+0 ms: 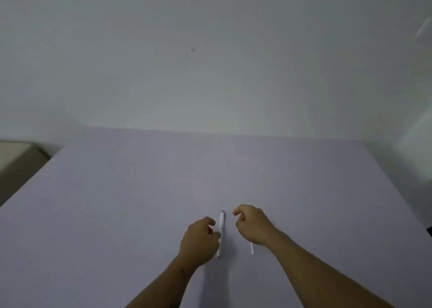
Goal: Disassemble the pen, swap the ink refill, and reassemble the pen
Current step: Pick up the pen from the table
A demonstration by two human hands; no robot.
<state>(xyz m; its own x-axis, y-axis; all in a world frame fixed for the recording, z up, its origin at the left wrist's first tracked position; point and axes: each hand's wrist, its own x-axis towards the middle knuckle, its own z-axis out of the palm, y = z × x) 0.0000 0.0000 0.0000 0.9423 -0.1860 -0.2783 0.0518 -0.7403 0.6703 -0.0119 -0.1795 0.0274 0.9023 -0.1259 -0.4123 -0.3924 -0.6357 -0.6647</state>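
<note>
A white pen (221, 225) lies on the lavender table (117, 202), pointing away from me, between my two hands. My left hand (198, 240) is at the pen's left side with curled fingers, and its fingertips touch the pen's middle; whether they grip it is unclear. My right hand (253, 224) hovers just right of the pen, fingers loosely curled and apart, with nothing seen in them. A thin white ink refill (252, 249) lies on the table and sticks out from under the heel of my right hand.
The table runs back to a plain pale wall (210, 50). A beige piece of furniture (16, 158) stands beyond the table's left edge. A dark object (429, 231) shows at the right edge.
</note>
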